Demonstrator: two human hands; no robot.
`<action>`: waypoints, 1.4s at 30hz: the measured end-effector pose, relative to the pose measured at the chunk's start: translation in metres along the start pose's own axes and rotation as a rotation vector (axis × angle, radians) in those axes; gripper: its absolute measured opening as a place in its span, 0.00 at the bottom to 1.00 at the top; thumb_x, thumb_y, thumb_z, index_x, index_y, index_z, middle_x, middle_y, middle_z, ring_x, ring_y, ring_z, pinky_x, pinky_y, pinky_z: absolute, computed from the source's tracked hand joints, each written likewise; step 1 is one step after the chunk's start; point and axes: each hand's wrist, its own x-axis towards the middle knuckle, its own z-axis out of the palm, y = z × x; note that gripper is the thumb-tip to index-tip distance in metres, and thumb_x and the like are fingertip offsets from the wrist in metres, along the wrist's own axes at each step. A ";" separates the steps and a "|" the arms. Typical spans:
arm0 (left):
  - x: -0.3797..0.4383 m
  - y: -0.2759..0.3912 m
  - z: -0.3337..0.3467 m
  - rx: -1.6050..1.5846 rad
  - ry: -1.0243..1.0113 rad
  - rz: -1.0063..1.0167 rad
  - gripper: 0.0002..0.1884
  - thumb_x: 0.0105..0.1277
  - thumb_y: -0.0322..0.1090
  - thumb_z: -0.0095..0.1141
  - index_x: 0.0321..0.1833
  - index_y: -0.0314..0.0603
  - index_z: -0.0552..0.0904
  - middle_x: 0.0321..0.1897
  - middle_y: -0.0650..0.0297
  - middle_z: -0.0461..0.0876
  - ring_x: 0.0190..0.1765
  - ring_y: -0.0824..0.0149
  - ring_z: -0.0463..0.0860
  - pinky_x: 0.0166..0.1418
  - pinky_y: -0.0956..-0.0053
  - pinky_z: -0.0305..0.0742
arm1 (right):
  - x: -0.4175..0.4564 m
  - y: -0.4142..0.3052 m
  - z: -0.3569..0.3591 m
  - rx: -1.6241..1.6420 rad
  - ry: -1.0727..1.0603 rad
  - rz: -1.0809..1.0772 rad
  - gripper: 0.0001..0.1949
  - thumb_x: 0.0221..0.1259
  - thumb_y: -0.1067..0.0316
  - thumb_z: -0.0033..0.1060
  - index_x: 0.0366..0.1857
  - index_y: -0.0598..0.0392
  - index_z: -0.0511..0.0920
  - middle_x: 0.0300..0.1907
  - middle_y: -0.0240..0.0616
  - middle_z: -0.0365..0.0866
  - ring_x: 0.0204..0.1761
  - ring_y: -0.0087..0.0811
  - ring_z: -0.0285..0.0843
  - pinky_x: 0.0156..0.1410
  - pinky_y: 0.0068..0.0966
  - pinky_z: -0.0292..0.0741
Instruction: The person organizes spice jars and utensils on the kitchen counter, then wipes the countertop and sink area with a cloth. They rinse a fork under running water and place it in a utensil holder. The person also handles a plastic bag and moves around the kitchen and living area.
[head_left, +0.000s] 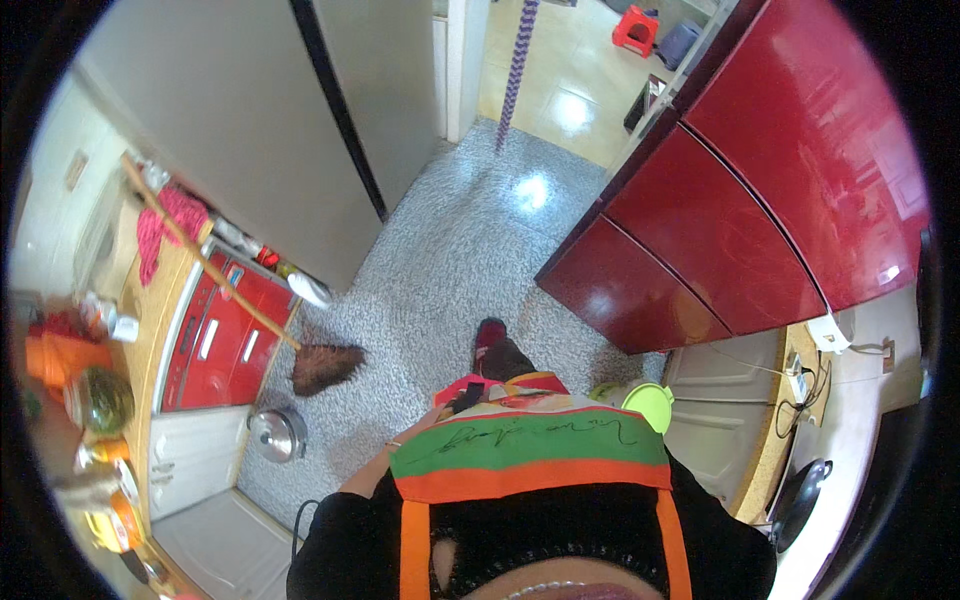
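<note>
My left hand (424, 426) shows only in part at the left edge of the green and orange apron (525, 442), below a pink item (461, 388) with a black piece on it. Whether the hand holds that item is hidden. My right hand is out of view, behind the apron or my body. One dark red shoe (491, 332) stands on the speckled grey floor ahead of me. To the left, a broom (326, 367) rests bristles down, its wooden handle leaning on the counter.
A lidded metal pot (277, 435) sits on the floor at left, near a red built-in appliance (225, 330). A tall grey panel (247, 112) and a glossy red refrigerator (705, 217) flank the floor. A lime-green basin (649, 406) is at my right. A purple patterned strip (517, 67) hangs ahead.
</note>
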 end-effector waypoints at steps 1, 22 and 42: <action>0.013 0.008 -0.018 0.006 0.004 -0.003 0.24 0.71 0.49 0.59 0.63 0.41 0.82 0.52 0.49 0.88 0.55 0.55 0.87 0.57 0.61 0.80 | 0.011 -0.003 0.000 0.010 -0.007 0.031 0.24 0.77 0.58 0.53 0.72 0.56 0.71 0.68 0.45 0.77 0.66 0.39 0.77 0.69 0.34 0.73; 0.312 0.212 -0.328 0.153 0.022 0.087 0.20 0.76 0.43 0.46 0.61 0.40 0.83 0.52 0.48 0.87 0.56 0.52 0.86 0.59 0.61 0.79 | 0.299 -0.321 -0.128 0.162 0.026 -0.091 0.24 0.76 0.59 0.55 0.72 0.54 0.71 0.66 0.45 0.78 0.66 0.38 0.77 0.70 0.33 0.73; 0.735 0.652 -0.390 0.678 -0.599 0.450 0.18 0.76 0.39 0.46 0.61 0.42 0.81 0.53 0.47 0.86 0.57 0.47 0.84 0.60 0.57 0.78 | 0.502 -0.427 -0.215 0.648 0.086 -0.111 0.24 0.74 0.59 0.58 0.71 0.53 0.72 0.65 0.44 0.80 0.65 0.37 0.77 0.70 0.33 0.72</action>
